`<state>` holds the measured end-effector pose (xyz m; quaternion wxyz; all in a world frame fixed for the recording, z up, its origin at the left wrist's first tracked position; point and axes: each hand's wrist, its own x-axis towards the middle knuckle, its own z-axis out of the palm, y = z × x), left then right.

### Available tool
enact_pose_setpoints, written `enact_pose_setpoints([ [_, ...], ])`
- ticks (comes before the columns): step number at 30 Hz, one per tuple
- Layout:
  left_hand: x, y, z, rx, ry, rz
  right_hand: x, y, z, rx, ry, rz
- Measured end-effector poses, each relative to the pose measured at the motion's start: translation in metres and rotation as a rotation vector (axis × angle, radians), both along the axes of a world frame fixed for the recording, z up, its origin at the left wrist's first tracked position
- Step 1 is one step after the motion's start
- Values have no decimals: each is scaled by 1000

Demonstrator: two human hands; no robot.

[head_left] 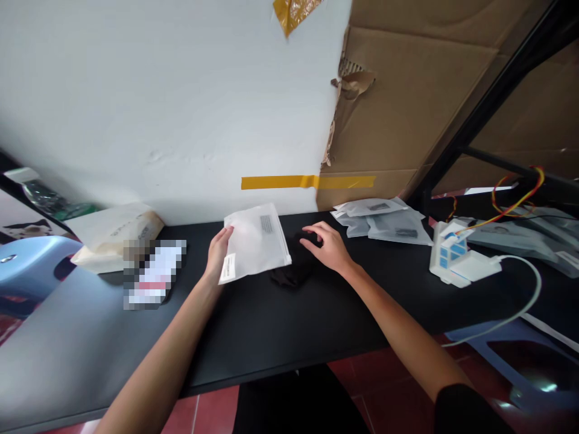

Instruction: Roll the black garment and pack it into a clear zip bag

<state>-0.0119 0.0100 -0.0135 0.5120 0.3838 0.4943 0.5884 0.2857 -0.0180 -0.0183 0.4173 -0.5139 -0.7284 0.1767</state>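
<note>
Seemingly midway through handling, clasping a plastic bag (253,250) over the black table (257,331) in the left hand (218,253), curving the right hand (330,247) at black cloth (290,276) lying outside the bag, without showing whether gripping it.

Black table (253,343) backed by white panel (181,90); torn-edged brown cardboard (398,108) adjoins at right. Red tiled floor (210,413) below.

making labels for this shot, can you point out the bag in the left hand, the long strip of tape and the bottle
Bag (254,246): head view, middle of its cloudy front.
Tape (307,181): head view, middle of the long strip.
Bottle (47,194): head view, its side, below the cap.
</note>
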Motion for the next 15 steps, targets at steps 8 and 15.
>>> enact_pose_setpoints([
  [8, 20, -11, 4, -10, 9, -143, -5, -1, 9, -385, 353, 235],
  [15, 32, -25, 15, -48, -88, -272, -3, -3, 12, -584, 551, 364],
])
